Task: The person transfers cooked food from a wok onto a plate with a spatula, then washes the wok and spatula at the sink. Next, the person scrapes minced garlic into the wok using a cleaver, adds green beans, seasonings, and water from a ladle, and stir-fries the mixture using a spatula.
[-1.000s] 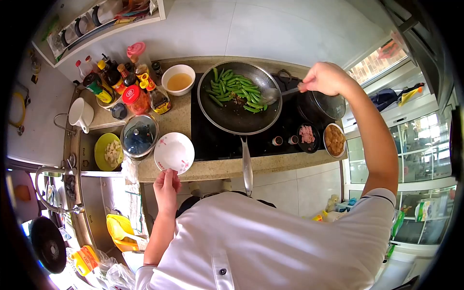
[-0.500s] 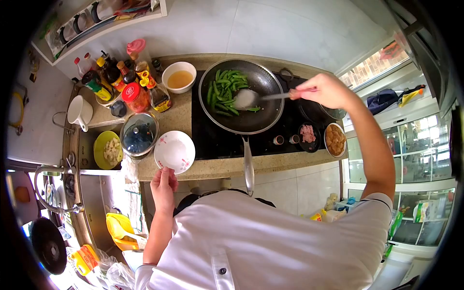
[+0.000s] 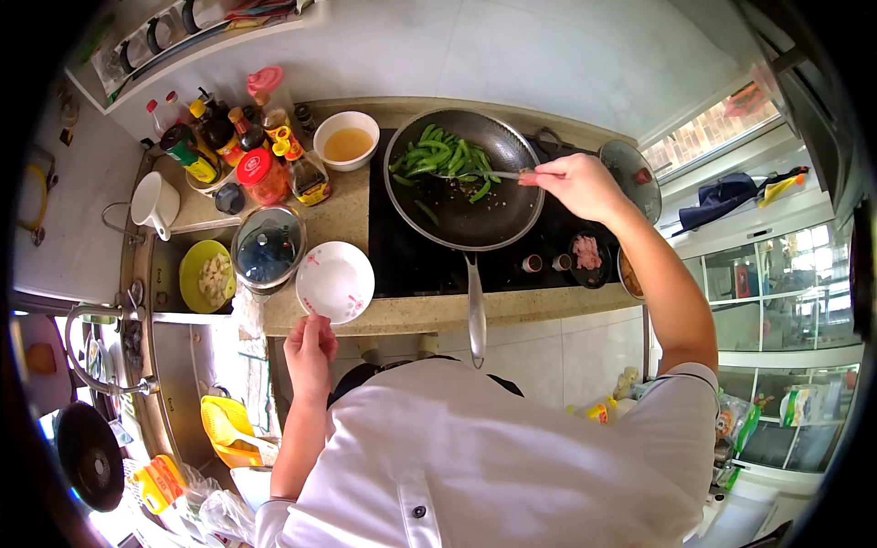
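Note:
My right hand (image 3: 585, 187) is closed around the handle of a metal spatula (image 3: 505, 174). Its blade is among green pea pods (image 3: 437, 155), which hide most of it, in the dark wok (image 3: 498, 215). The wok stands on the black cooktop (image 3: 416, 269) with its long handle (image 3: 476, 320) pointing toward me. My left hand (image 3: 311, 352) pinches the near rim of a white dish (image 3: 336, 283) with pink flowers, held at the counter edge. Nothing but a wet sheen shows inside it.
A bowl of yellowish liquid (image 3: 348, 144) stands left of the wok, near several sauce bottles (image 3: 215, 137). A glass-lidded pot (image 3: 268, 247) sits beside the dish. In the sink is a green bowl (image 3: 194, 279) of pale pieces. Pink meat (image 3: 586, 254) lies right of the wok.
The spatula has moved from lying flat over the wok's middle into the pods, which are now heaped farther up and right. My right hand has shifted slightly left; my left hand still holds the dish.

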Demonstrator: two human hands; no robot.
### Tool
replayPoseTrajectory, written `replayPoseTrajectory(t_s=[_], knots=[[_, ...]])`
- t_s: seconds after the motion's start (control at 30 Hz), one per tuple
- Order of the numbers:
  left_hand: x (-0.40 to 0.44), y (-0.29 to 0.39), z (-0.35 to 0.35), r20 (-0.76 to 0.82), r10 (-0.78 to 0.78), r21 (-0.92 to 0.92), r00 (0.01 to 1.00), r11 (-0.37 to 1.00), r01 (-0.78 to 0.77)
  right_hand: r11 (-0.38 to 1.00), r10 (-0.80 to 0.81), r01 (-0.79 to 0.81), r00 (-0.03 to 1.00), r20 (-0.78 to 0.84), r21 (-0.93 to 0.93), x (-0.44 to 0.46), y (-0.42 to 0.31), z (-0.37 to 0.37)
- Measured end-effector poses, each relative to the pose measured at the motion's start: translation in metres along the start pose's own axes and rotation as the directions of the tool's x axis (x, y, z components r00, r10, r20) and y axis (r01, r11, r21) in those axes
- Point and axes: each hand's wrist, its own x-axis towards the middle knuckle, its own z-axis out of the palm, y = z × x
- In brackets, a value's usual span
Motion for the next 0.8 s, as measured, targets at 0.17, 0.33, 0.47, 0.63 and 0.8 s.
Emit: replayPoseTrajectory(t_s=[0.17, 0.33, 0.47, 0.63, 0.8], knots=[[0.001, 0.004, -0.003, -0.007, -0.003, -0.016, 1.000, 1.000, 0.003, 0.996, -0.050, 0.060, 0.986, -0.158, 0.059, 0.005, 0.007, -0.006], [0.005, 0.008, -0.002, 0.038, 0.000, 0.003, 0.999, 1.000, 0.000, 1.000, -0.012, 0.012, 1.000, 0.000, -0.022, 0.017, 0.012, 0.004], [0.019, 0.012, -0.022, -0.006, 0.022, 0.019, 1.000, 1.000, -0.022, 0.978, 0.036, -0.002, 0.987, 0.156, -0.210, -0.019, -0.025, -0.040], [0.054, 0.037, -0.072, -0.172, 0.147, 0.083, 0.974, 0.987, -0.134, 0.998, 0.059, -0.052, 0.939, 0.338, -0.031, -0.047, -0.038, -0.090], [0.168, 0.069, -0.178, -0.372, 0.299, 0.085, 0.879, 0.954, -0.289, 0.998, -0.027, 0.014, 0.971, 0.236, 0.060, -0.019, -0.034, -0.042]])
